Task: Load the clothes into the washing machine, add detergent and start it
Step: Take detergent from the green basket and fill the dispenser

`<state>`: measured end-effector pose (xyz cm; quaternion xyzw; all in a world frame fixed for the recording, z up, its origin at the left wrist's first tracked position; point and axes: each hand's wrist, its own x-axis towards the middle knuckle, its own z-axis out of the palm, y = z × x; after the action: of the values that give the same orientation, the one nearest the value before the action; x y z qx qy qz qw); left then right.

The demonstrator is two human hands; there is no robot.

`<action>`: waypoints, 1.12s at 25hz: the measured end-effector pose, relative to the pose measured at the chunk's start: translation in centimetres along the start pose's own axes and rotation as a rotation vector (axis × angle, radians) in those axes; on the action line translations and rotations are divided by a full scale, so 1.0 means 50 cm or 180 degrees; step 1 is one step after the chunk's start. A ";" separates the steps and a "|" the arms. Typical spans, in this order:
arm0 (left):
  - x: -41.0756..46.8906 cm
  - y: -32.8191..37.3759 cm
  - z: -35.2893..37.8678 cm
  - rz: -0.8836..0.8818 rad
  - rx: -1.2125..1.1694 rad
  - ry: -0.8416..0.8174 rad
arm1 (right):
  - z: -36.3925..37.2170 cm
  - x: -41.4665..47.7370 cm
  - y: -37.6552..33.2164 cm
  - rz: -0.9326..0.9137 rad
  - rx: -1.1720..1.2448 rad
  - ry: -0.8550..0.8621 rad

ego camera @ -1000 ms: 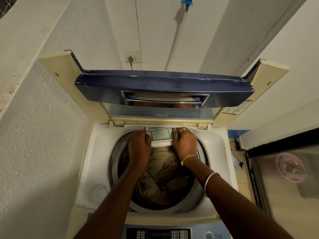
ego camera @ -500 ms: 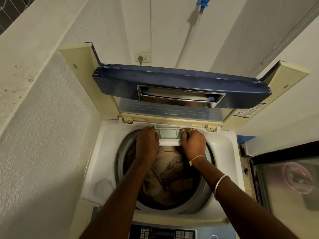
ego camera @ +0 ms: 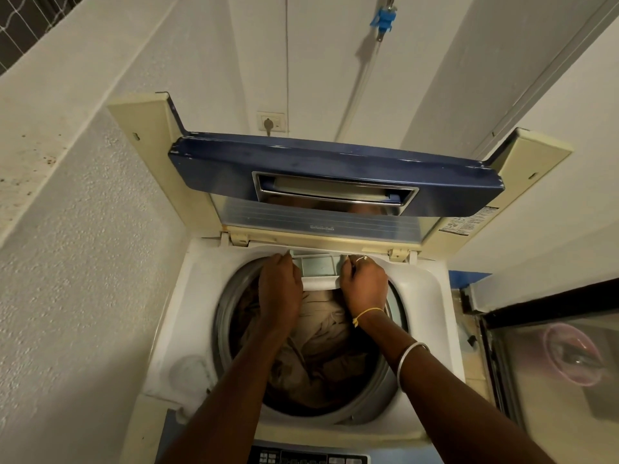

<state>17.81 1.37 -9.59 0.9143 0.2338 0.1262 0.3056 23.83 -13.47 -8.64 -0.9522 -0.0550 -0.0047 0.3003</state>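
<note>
A white top-loading washing machine stands below me with its blue lid folded up against the wall. Brown and beige clothes fill the drum. At the back rim of the opening sits a small pale detergent drawer, partly pulled out over the drum. My left hand grips its left end and my right hand grips its right end. Both forearms reach across the drum. The control panel shows at the bottom edge.
A textured white wall runs close along the left of the machine. A wall socket with a plug sits behind the lid. A dark glass-fronted appliance stands at the right. A blue clip hangs above on a hose.
The camera view has shifted so the machine sits further right and lower in frame. Both hands stay on the detergent drawer, which looks pushed slightly further back.
</note>
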 end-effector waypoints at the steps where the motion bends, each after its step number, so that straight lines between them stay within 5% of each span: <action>1: 0.002 -0.007 0.000 0.0067 -0.0120 -0.0018 | 0.001 -0.004 0.002 -0.0012 0.0026 0.0029; 6: 0.014 -0.013 0.000 -0.0184 -0.0511 0.0004 | 0.007 -0.003 0.008 0.0013 0.0025 0.0066; 12: -0.001 -0.011 0.004 -0.1714 -0.2094 -0.0529 | 0.009 0.000 0.012 -0.0033 -0.0006 -0.0037; 17: -0.004 0.011 0.020 -0.1773 -0.1656 -0.0274 | 0.009 0.001 0.012 -0.0005 0.0120 -0.0005; 22: 0.020 0.027 0.018 -0.2323 -0.2211 -0.0112 | 0.008 -0.001 0.004 0.0098 0.0199 0.0100; 28: 0.009 0.006 0.023 -0.2320 -0.2463 -0.0062 | 0.016 -0.007 0.008 0.0065 0.0236 0.0047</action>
<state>18.73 0.81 -10.30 0.5954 0.4699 0.0804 0.6468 23.52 -13.37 -9.56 -0.9409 -0.0432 -0.0066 0.3358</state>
